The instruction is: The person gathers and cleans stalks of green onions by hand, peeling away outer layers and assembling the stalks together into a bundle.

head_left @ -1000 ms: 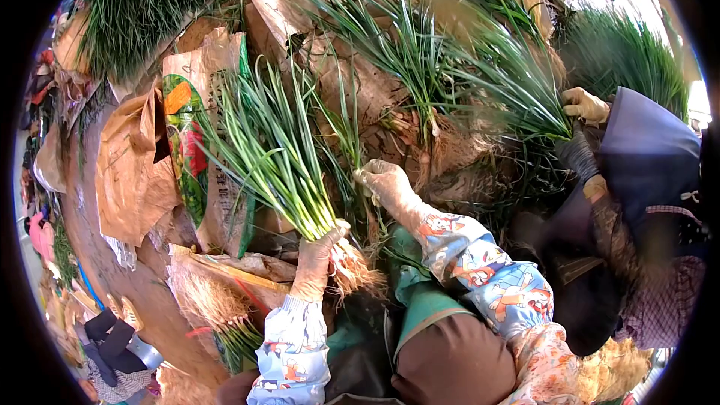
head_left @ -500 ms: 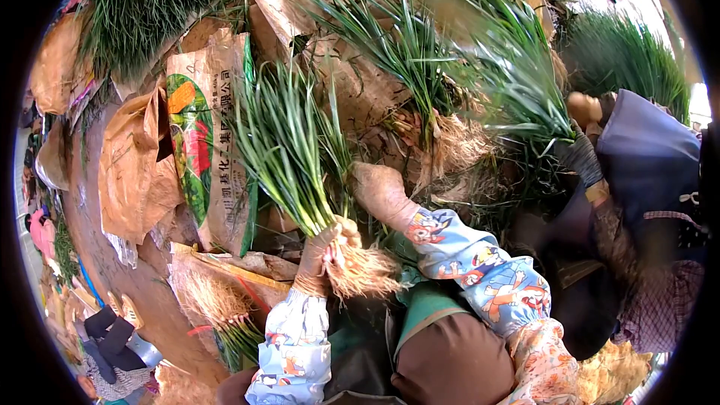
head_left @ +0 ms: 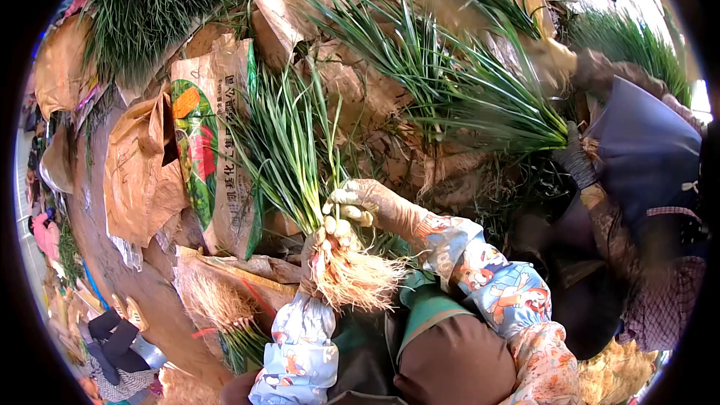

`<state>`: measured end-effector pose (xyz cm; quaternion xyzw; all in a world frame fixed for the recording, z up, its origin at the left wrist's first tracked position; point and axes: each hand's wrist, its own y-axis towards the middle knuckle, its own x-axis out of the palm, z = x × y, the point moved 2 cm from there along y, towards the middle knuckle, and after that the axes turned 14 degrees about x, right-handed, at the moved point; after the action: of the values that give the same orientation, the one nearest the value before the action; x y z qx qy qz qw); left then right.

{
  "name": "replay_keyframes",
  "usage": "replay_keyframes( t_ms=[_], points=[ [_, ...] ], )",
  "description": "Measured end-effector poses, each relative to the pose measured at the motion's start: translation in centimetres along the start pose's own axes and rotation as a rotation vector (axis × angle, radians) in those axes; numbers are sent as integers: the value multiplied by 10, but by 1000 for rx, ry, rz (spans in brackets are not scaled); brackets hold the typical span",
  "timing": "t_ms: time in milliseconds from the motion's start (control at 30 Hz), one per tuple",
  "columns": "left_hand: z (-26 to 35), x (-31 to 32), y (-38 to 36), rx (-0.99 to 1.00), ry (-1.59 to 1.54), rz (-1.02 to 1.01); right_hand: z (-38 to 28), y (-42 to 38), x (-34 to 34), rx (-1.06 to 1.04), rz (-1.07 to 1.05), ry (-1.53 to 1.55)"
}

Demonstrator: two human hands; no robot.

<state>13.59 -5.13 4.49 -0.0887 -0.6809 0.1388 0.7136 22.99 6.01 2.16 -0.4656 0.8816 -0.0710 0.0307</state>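
My gloved left hand [head_left: 334, 238] is closed around a bunch of green onions [head_left: 289, 150], just above their pale, shaggy roots [head_left: 356, 277]. The long leaves point up and to the left. My gloved right hand [head_left: 367, 206] touches the right side of this bunch, its fingers curled in on the stalks beside my left hand. How many stalks lie in those fingers is hidden. Beyond my hands, another bunch of green onions [head_left: 416, 67] lies on brown paper [head_left: 345, 75].
At right, a co-worker's gloved hand [head_left: 577, 154] holds green onions [head_left: 510, 116]; their other hand [head_left: 559, 60] is above. A printed sack [head_left: 229, 150] and a torn brown bag [head_left: 139, 172] lie left. A rooty bundle [head_left: 225, 307] rests near my left sleeve. Leaves are heaped [head_left: 161, 7] far left.
My right hand has moved left and down onto the stalks beside my left hand, which still holds the bunch. The co-worker's bunch has swung down and left, and their other hand has moved up.
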Motion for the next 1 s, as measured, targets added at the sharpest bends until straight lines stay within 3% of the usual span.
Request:
replay_keyframes(
  t_ms=[33, 100, 167, 267, 300, 367, 400, 433, 500, 533, 567, 600, 633, 667, 733, 767, 800, 833, 900, 933, 967, 1000],
  points=[
    [0, -3, 1, 5, 71, 41, -7, 1, -2, 3, -6, -5],
    [-5, -3, 2, -21, 109, 135, -9, -4, -6, 849, 52, 517],
    [-10, -8, 7, -55, 98, 143, -3, -8, -4, 556, 192, 59],
    [-11, 0, 9, -95, 146, 177, 0, -17, -10, 700, 496, 98],
    [-7, 18, 7, -98, 323, 114, -2, -18, -14, 742, 566, 48],
    [-9, 42, 3, 20, 298, 25, 29, -28, -48, 879, 604, 400],
    [2, 55, 0, 38, 339, 50, 59, -36, -68, 608, 340, -478],
    [8, 76, 3, 135, 325, -260, 50, -35, -72, 248, 24, -1309],
    [29, 86, 15, 237, 149, -535, 11, -42, -74, 459, -208, -865],
    [28, 104, 12, 218, 104, -407, -25, -43, -74, 585, -289, -651],
    [27, 119, 6, 202, 62, -274, -8, -41, -80, 423, -157, -690],
    [51, 55, -3, 334, 393, -111, -20, -32, -96, 565, 198, -1166],
    [58, 27, 0, 209, 379, -21, -33, -24, -111, 850, 488, -1555],
    [60, 19, 8, 87, 356, 72, -22, -28, -136, 813, 797, -818],
    [36, 23, 14, -116, 304, 223, 5, -15, -157, 863, 739, -1061],
    [20, 27, 20, -109, 366, 136, 0, -8, -157, 882, 653, -1098],
    [9, 25, 18, -80, 348, 166, -7, -4, -149, 856, 653, -1098],
    [0, 22, 16, -47, 329, 195, 33, 1, -146, 691, 484, -1475],
    [-14, 13, 23, -65, 524, 240, -13, -11, -110, 629, 627, -722],
    [-8, 12, 22, -117, 856, 226, -14, -15, -90, 429, 506, -882],
    [-15, 19, 24, -61, 886, 269, -16, -18, -70, 224, 381, -1026],
    [-16, 17, 26, -51, 860, 256, -18, -19, -55, 219, 376, -1019]
  ],
)
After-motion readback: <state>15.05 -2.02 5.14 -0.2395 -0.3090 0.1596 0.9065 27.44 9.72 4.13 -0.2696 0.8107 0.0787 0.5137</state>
